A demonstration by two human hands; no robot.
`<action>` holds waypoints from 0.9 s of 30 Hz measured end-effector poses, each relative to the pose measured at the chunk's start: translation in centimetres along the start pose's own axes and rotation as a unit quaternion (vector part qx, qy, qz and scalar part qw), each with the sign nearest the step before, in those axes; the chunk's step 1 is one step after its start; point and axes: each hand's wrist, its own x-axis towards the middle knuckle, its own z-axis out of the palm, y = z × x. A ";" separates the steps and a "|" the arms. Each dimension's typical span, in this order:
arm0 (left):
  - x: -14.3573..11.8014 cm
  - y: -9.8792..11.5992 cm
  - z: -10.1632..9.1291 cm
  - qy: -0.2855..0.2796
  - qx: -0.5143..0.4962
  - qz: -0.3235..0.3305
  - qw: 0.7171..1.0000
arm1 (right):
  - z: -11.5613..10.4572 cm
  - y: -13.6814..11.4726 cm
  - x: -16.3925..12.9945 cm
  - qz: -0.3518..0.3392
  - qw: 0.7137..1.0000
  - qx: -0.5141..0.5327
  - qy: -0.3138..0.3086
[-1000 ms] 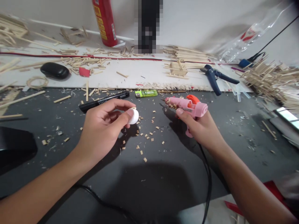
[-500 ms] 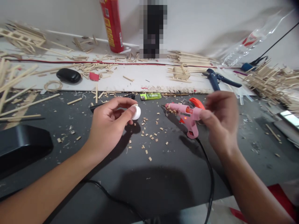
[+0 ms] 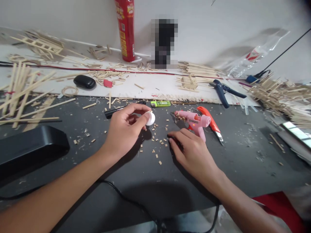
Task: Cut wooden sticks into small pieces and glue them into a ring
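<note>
Far to the left of the left hand point(image 3: 123, 129), a black case point(image 3: 29, 150) lying flat on the dark table point(image 3: 243, 161), with long wooden sticks point(image 3: 21, 94) spread beyond it. Further back on the white board point(image 3: 150, 85), a black oval pouch point(image 3: 84, 81) and a small red piece point(image 3: 108, 83). Left hand raised a little over the table, thumb and fingers pinching a small white round piece point(image 3: 150, 118), held at the fingertips. Just behind this hand, a black marker point(image 3: 119, 110), partly hidden by the fingers. Behind it, against the wall, a red can point(image 3: 125, 29) standing upright. Between the two hands, small wood chips point(image 3: 157, 142) scattered on the table. Beyond them, a green lighter point(image 3: 160, 103) lying near the board edge. Right hand point(image 3: 191, 152) flat, palm down, fingers loose and extended, gripping nothing, fingertips among the chips. Just beyond the right hand, a pink glue gun point(image 3: 193, 121) resting on the table, nozzle toward the white piece, not touched by the hand as far as visible. Behind the gun, an orange cutter point(image 3: 210, 121), close beside it. Further right and back, blue pliers point(image 3: 222, 90). At far right, a heap of sticks point(image 3: 282, 94). Black cable point(image 3: 126, 199) running under the left forearm near the table edge.
</note>
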 end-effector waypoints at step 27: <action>-2.1 1.2 -0.1 0.019 0.081 0.152 0.985 | -4.2 -1.7 2.7 0.085 0.818 0.566 -0.056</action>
